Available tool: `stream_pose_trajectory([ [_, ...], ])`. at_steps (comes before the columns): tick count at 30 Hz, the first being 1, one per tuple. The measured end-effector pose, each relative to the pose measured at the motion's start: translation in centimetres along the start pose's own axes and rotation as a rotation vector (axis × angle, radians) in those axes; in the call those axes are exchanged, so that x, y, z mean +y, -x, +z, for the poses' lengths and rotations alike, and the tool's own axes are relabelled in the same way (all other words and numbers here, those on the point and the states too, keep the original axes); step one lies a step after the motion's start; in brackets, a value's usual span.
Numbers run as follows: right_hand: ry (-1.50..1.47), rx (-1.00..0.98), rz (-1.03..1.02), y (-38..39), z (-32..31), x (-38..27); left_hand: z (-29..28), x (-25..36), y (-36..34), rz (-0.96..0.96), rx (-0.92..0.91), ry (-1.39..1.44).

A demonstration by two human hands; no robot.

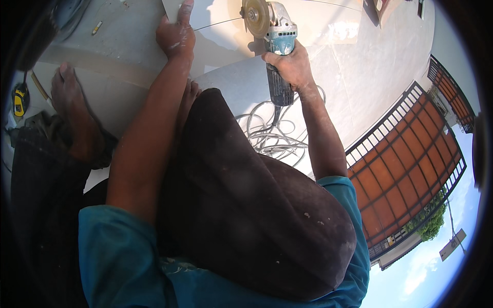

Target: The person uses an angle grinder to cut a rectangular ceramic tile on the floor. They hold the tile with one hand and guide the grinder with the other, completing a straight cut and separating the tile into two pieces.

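My right hand (pixel 291 64) is wrapped round the body of a teal and black angle grinder (pixel 282 43), held with its disc at the top. The pale, worn round disc (pixel 255 17) stands by a thin dark line on a light tile (pixel 218 38); whether it touches the tile I cannot tell. Beside the tile's left edge, my left hand (pixel 176 37) is closed on it, thumb stretched along the top and the other fingers mostly hidden. White dust marks this hand. From the grinder's lower end a grey cable (pixel 277 115) runs down.
Loose cable coils (pixel 275 138) lie under the grinder. On the left are a bare foot (pixel 69 92), a yellow and black tape measure (pixel 20 100) and a cigarette butt (pixel 96 27). My dark-trousered knee (pixel 328 241) rises between my arms. An orange-brown barred gate (pixel 400 164) stands at right.
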State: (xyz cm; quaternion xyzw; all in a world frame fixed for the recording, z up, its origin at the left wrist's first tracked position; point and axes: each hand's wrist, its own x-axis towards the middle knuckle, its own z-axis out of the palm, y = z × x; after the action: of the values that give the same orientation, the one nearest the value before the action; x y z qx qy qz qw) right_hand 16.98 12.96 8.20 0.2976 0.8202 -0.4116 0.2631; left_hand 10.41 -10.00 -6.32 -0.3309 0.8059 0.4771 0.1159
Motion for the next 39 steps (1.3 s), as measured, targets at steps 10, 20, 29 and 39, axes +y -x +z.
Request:
stream_pose_trajectory([
  [10, 0.008, 0.012, -0.009, 0.03, -0.03, 0.12, 0.10, -0.30, 0.08, 0.045, 0.001, 0.011],
  [20, 0.019, -0.002, 0.008, 0.18, -0.40, -0.73, 0.02, 0.04, 0.49, 0.029, -0.008, 0.061],
  [29, 0.033, 0.007, -0.009, -0.08, -0.46, -0.29, -0.03, -0.09, 0.39, 0.018, -0.019, -0.006],
  [39, 0.036, 0.016, 0.019, 0.03, -0.40, -0.21, -0.09, 0.07, 0.52, 0.030, -0.016, 0.011],
])
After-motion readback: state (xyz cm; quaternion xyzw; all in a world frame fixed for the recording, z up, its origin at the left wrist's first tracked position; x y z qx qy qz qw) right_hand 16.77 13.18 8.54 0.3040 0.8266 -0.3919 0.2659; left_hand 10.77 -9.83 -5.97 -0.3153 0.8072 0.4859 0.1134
